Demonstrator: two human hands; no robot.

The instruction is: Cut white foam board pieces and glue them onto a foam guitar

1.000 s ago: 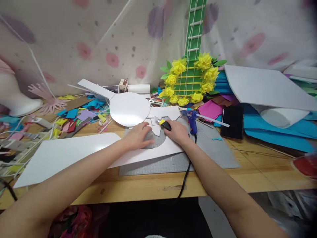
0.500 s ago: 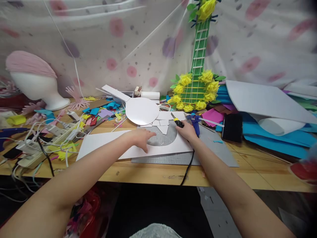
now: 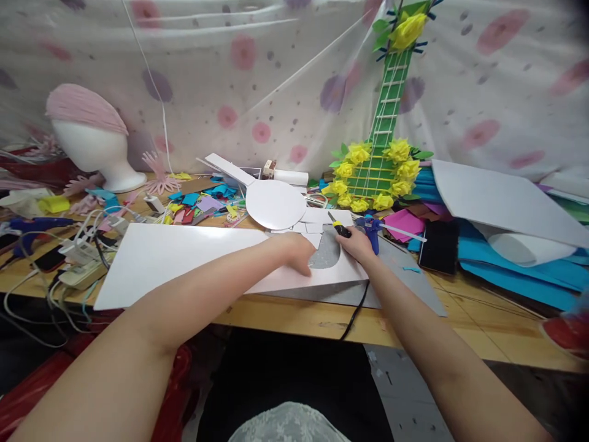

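Note:
My right hand point(image 3: 358, 243) is closed on a utility knife point(image 3: 340, 228) with a black and yellow handle, its blade end pointing up and left. The hand also rests by the right end of a white board point(image 3: 179, 252) with a rounded cut-out. My left hand point(image 3: 300, 250), slightly blurred, grips the board's edge at the cut-out, thumb toward me; its fingertips are partly hidden. The board is raised at its near side above a grey cutting mat point(image 3: 329, 250). Small white offcuts point(image 3: 314, 237) lie just beyond my left hand.
Behind the board lies a white guitar-like cut-out point(image 3: 276, 204). A blue glue gun point(image 3: 372, 230) and a phone point(image 3: 439, 245) are at right. A green guitar with yellow flowers point(image 3: 377, 166) leans on the curtain. Power strips point(image 3: 83, 273) and a foam head point(image 3: 94, 141) stand at left.
The white board has lifted off the table and shifted left and toward me. My left hand has moved right, onto the cut-out's edge. My right hand still holds the knife. The view has swung left.

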